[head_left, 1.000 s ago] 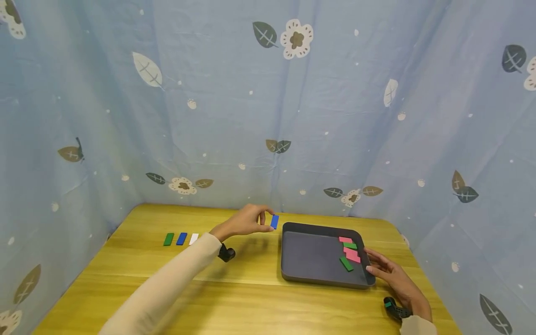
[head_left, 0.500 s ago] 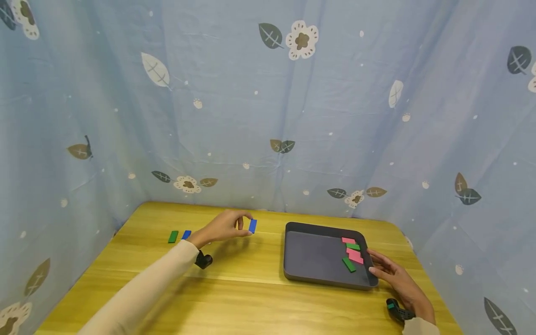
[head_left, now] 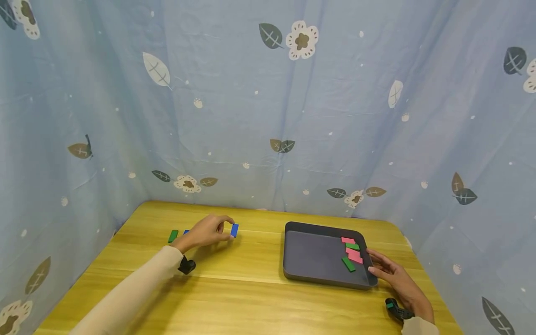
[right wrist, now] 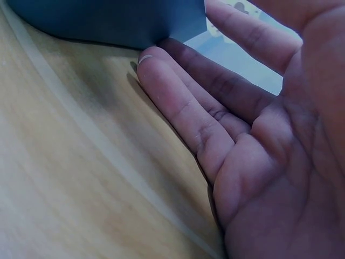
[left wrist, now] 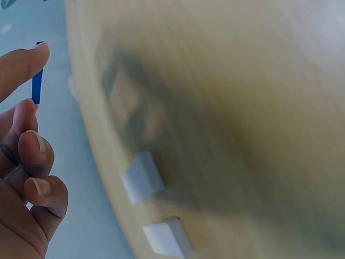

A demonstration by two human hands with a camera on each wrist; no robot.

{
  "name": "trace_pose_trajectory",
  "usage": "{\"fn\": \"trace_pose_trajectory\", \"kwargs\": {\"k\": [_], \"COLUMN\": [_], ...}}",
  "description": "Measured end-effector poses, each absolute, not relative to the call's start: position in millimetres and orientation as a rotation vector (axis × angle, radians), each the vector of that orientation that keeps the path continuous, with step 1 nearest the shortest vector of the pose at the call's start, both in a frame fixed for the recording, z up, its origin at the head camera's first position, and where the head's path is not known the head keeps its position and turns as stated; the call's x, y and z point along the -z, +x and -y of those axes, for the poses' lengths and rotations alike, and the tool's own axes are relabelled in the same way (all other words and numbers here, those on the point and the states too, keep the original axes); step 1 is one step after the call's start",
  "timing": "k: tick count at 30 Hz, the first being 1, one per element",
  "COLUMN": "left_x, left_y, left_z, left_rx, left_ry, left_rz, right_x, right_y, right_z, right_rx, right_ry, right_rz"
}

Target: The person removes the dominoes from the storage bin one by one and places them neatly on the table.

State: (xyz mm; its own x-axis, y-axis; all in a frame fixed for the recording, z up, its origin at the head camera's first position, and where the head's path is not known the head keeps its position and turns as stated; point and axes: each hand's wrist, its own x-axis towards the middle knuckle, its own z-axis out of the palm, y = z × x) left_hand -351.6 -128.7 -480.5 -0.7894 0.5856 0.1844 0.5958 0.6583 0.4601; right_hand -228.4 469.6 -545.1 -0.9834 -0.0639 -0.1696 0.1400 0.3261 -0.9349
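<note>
My left hand (head_left: 205,231) pinches a small blue rectangular tile (head_left: 234,231) between thumb and fingertip, held over the left half of the table. In the left wrist view the same blue tile (left wrist: 37,81) shows edge-on; the other fingers are loosely bent. Below that hand lie two whitish tiles (left wrist: 143,178), which the hand hides in the head view. A green tile (head_left: 173,236) and a partly covered blue one lie left of it. My right hand (head_left: 398,279) touches the right wall of a dark grey tray (head_left: 310,256), with its fingers extended in the right wrist view.
Inside the tray, pink tiles (head_left: 354,256) and green tiles (head_left: 348,264) lie at its right side, some overlapping. The wooden table (head_left: 251,302) ends at the back against a blue patterned curtain (head_left: 234,116). Dark cameras sit on both wrists.
My left hand has moved left, away from the tray, carrying the blue tile, and now covers the white tile. My right hand stays at the tray.
</note>
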Motion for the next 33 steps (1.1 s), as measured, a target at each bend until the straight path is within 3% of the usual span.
{"fn": "trace_pose_trajectory", "kwargs": {"k": [17,33], "left_x": [506,508], "left_y": [-352,-352], "left_z": [163,167], "left_rx": [0.826,0.841], "left_ry": [-0.893,-0.831], "left_rz": [2.936,3.019], "right_x": [545,544], "right_y": [-231,-230], "right_z": [-468,-468], "right_rx": [1.722,1.691], "right_ry": [0.122,0.104], "right_rz": [-2.423,-2.446]}}
